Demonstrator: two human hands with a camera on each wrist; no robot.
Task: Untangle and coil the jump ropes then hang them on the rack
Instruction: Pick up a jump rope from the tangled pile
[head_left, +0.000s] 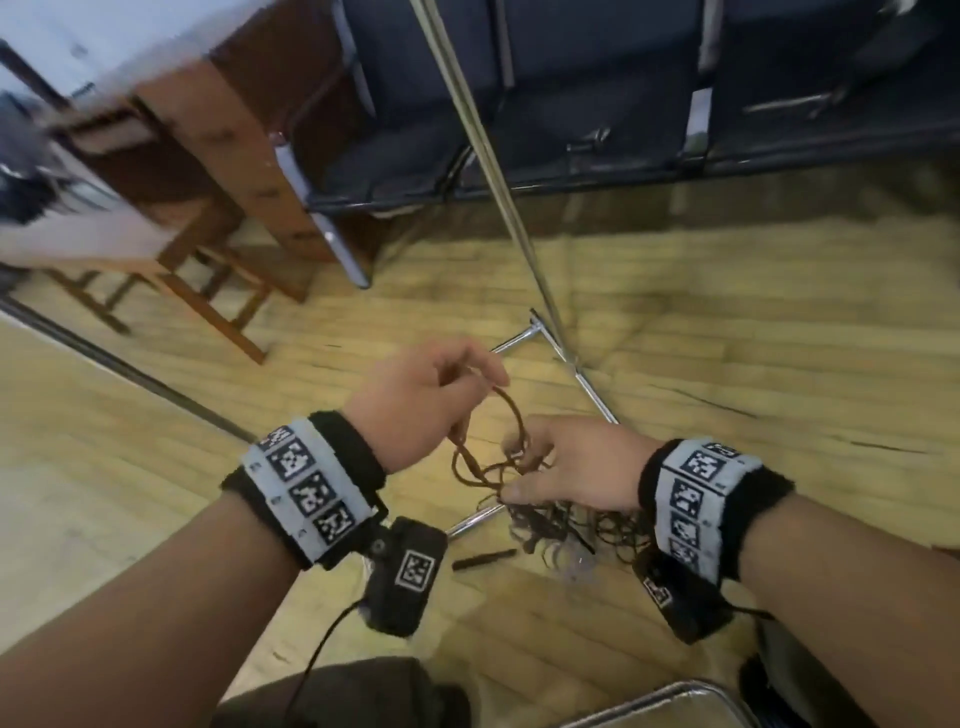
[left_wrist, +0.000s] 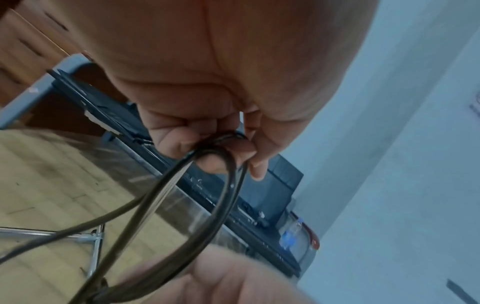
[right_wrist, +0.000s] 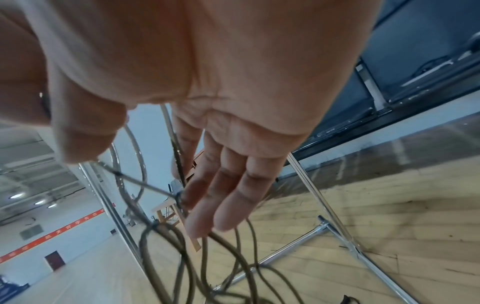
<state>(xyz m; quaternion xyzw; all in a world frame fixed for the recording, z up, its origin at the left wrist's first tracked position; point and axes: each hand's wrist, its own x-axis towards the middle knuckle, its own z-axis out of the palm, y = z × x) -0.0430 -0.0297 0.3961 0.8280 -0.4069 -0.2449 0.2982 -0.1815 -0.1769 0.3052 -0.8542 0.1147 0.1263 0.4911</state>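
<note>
The task is sitting at an early stage, by the look of it. The jump ropes (head_left: 524, 488) are lying mostly as a loose dark tangle on the wooden floor (head_left: 727, 322), just beside the chrome base bars of the rack (head_left: 550, 332), and nothing is hanging on the part of the rack's upright pole that shows. Only a couple of loops are being lifted clear of the heap, so I judge that the untangling is under way while most of the coiling and all of the hanging are still to be done.

The left hand (head_left: 421, 405) is pinching the top of a raised loop, its fingertips (left_wrist: 255, 170) curling round two or three strands gathered together. The right hand (head_left: 576, 467) is reaching into the strands lower down; its fingers (right_wrist: 228, 197) are lying nearly straight, with cord running across and between them, and the thumb seems to be pressing one strand, though a firm grip is not showing.

The cord is looking thin, round and smooth, dark brown to black, and limp enough to fall in many small overlapping curls. A short dark stick, possibly a handle (head_left: 483, 559), is lying apart on the floor near the heap. The rack is shiny metal tube; the floor is pale planks with a slight sheen.
</note>
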